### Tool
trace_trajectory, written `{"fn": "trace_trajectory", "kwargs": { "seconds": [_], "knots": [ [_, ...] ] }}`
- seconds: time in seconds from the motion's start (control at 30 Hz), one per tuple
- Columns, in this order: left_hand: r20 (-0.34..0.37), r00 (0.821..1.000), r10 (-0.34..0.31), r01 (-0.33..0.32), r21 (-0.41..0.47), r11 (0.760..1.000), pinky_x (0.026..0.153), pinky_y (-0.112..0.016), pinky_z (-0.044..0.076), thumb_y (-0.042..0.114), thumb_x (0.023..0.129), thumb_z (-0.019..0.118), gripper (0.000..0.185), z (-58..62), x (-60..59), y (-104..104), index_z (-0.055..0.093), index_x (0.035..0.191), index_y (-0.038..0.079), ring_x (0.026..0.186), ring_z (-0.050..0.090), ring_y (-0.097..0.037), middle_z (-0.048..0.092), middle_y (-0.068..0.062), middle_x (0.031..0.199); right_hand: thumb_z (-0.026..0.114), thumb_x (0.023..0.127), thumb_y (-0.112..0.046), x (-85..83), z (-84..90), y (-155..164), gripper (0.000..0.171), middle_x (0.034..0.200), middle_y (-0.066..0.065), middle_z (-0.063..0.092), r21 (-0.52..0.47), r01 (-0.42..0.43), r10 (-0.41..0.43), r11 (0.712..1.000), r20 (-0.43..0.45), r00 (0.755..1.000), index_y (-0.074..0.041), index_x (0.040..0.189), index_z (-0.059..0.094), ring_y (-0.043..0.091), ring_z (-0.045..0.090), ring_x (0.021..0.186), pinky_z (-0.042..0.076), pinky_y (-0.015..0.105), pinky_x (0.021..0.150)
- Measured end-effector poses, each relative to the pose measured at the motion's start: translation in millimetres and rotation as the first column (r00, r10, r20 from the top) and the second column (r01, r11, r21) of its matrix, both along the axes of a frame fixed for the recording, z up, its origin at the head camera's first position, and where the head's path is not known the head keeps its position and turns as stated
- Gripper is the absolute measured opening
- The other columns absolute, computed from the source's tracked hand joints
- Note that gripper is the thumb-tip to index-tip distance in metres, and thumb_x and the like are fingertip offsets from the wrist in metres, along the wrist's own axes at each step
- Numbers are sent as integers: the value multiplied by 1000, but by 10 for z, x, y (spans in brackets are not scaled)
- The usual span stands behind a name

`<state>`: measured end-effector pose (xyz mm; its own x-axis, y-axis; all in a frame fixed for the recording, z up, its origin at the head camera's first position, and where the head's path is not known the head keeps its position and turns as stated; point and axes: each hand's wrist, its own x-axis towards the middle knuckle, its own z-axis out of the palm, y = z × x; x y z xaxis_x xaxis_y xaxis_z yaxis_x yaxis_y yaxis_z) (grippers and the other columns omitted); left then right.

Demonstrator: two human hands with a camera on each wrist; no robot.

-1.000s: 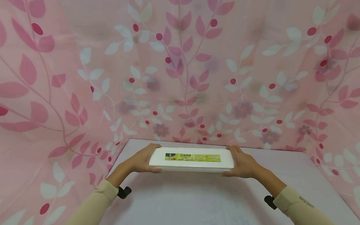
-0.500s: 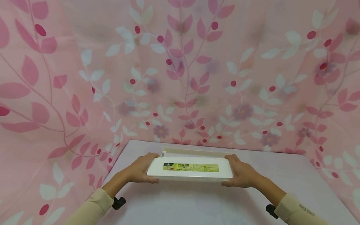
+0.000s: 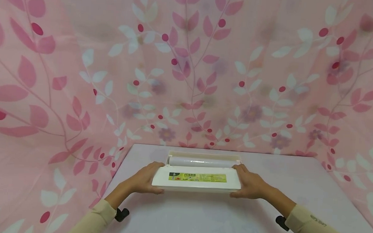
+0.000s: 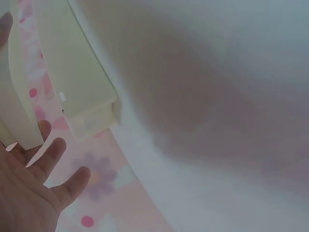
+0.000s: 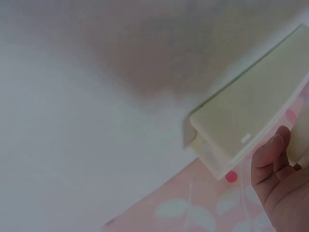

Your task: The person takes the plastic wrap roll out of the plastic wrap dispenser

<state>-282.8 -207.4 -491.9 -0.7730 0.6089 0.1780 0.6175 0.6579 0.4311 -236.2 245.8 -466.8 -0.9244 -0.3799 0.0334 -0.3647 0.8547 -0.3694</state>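
A long white lid (image 3: 197, 178) with a green-yellow label is held level just above the table, in front of its cream base box (image 3: 203, 154). My left hand (image 3: 146, 179) grips the lid's left end and my right hand (image 3: 249, 181) grips its right end, thumbs on top. The open base holds a roll of clear film (image 3: 200, 162). In the left wrist view the base's end (image 4: 82, 87) lies beyond my left hand's fingers (image 4: 53, 159). The right wrist view shows the base's other end (image 5: 251, 121) above my right hand's fingers (image 5: 270, 169).
The pale lilac table (image 3: 200, 218) runs toward me from the box. A pink leaf-patterned cloth (image 3: 188, 78) hangs behind the table and along both sides, close to the base's back edge.
Both hands have drawn the lid toward me and slightly down. The base, hidden under the lid a second ago, now shows behind it with the film roll uncovered.
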Motion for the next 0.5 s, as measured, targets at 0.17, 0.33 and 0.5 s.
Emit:
{"fn": "trace_trajectory", "kwargs": {
  "seconds": [0.17, 0.33, 0.5],
  "knots": [
    [7, 1000, -2, 2, -25, 1000, 102, -52, 45, 64, 65, 81, 101, -38, 95, -21, 43, 143, 13, 123, 49, -19, 52, -2, 136, 89, 63, -51, 45, -108, -11, 99, 125, 1, 47, -7, 5, -4, 1000, 42, 999, -13, 139, 36, 11, 50, 82, 44, 25, 63],
    [19, 1000, 0, 1, -69, 998, 101, -51, 46, 63, 65, 82, 102, -90, 144, -10, 42, 143, 12, 121, 50, -19, 52, -4, 136, 88, 62, -55, 51, -177, 3, 103, 128, 3, 47, -1, -21, 21, 1000, 53, 998, -10, 140, 37, 11, 50, 86, 44, 25, 66],
    [72, 997, -2, 5, -48, 999, 101, -50, 46, 61, 66, 82, 101, -140, 115, -16, 40, 144, 13, 119, 49, -16, 51, -1, 136, 89, 61, -53, 42, -213, 11, 104, 125, 4, 47, -30, -39, 41, 999, 71, 997, -8, 139, 37, 14, 51, 87, 44, 27, 67]
  ]
}}
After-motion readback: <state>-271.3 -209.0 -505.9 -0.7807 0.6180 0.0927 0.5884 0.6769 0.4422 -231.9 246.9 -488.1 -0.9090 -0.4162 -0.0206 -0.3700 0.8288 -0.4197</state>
